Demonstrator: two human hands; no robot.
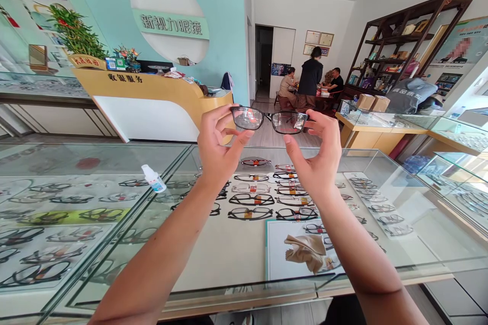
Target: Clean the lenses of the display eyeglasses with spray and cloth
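Left hand (pixel 221 137) and right hand (pixel 318 150) grip black-framed glasses (pixel 268 117) by opposite ends above the glass display case (pixel 217 261), where a loosened hold could drop them or a stray touch smudge a lens (pixel 287 122), with a beige cloth (pixel 306 254) and white bottle (pixel 154 179) atop the case, a reception counter (pixel 152 90) beyond it.

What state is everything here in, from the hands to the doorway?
Black-rimmed glasses: held up above the glass counter
Left grip: closed on one end
Right grip: closed on the other end
Beige cloth: crumpled on the glass counter
White bottle: on the counter, standing or lying unclear
Doorway: open, dark beyond
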